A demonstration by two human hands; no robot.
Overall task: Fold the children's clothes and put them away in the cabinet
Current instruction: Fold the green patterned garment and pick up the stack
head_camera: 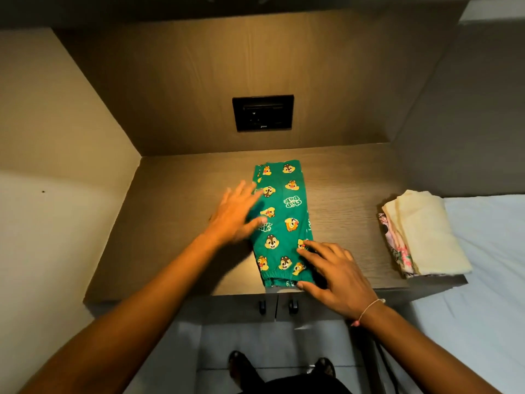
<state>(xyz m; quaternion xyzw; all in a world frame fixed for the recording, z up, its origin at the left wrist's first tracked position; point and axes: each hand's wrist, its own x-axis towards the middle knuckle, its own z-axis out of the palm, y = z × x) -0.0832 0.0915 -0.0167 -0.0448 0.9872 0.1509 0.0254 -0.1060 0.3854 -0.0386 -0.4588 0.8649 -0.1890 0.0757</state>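
Lying on the wooden countertop (181, 223) is a pair of green children's trousers (284, 223), folded lengthwise into a narrow strip, with its elastic cuff at the front edge of the surface. The fabric is printed with cartoon chipmunk faces. The left hand (238, 214) is being held flat and open over the left edge of the trousers — it is blurred, and nothing is being gripped by it. The right hand (335, 271) is being pressed on the near right corner of the garment, fingers spread; whether the cloth is being pinched there cannot be told. At the right end of the countertop, well apart from the trousers, a small pile of folded clothes (423, 234) is resting — a pale yellow piece on top, a pink patterned one under it. Below the front edge, two dark cabinet handles (278, 307) are being seen side by side. A black socket panel (262, 112) is mounted on the back wall.
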